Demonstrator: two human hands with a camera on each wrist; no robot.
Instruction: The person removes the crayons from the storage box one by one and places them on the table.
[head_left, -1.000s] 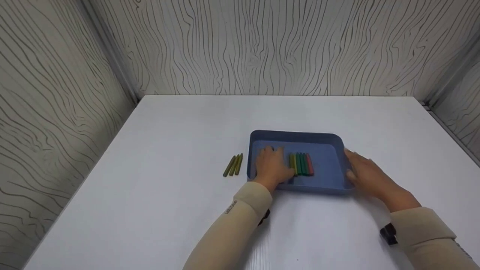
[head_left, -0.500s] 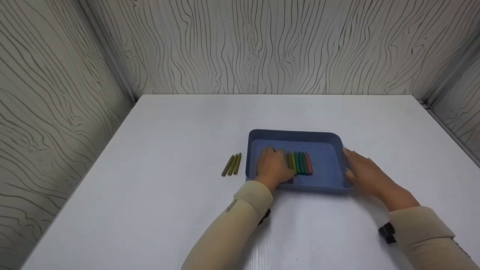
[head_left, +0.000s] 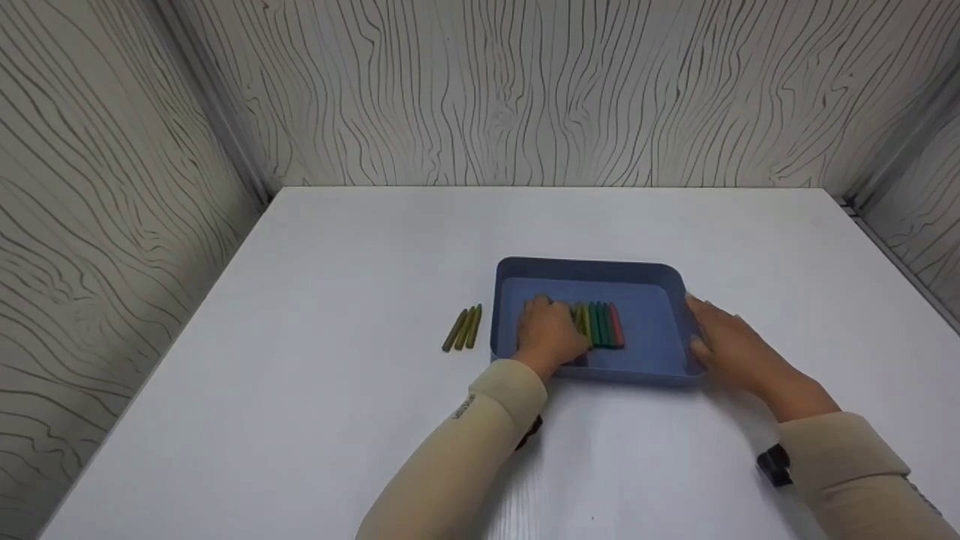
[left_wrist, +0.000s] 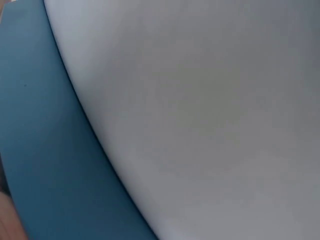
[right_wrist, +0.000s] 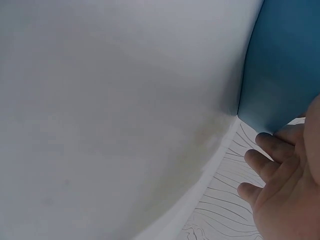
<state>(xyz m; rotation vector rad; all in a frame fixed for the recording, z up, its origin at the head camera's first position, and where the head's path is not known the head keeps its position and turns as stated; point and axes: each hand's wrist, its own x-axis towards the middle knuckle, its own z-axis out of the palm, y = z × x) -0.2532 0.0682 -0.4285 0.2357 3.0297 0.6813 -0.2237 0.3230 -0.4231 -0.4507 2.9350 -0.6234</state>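
Note:
A blue rectangular tray [head_left: 645, 274] stands on the white table. Inside it lies a row of crayons [head_left: 600, 326], yellow-green, green and red, side by side. My left hand [head_left: 549, 330] reaches over the near rim, with bent fingers at the left end of this row. Its thumb is beside the nearest crayons; the fingertips are hidden, so I cannot tell whether they hold one. Against the outside of the tray's right wall rests my right hand [head_left: 735, 349]. In the right wrist view its fingers [right_wrist: 260, 162] extend beside the blue wall [right_wrist: 280, 60].
Several olive-yellow crayons [head_left: 462, 328] lie on the table just left of the tray. A pale wood-grain panel [head_left: 480, 90] rises behind the table's far edge, with another panel [head_left: 97, 225] at the left. The left wrist view shows mostly the tray's outer wall [left_wrist: 60, 130].
My left hand has shifted slightly right toward the crayon row, its fingers drawing closer together. The right hand stays at the tray's right wall. The whole view has shifted slightly.

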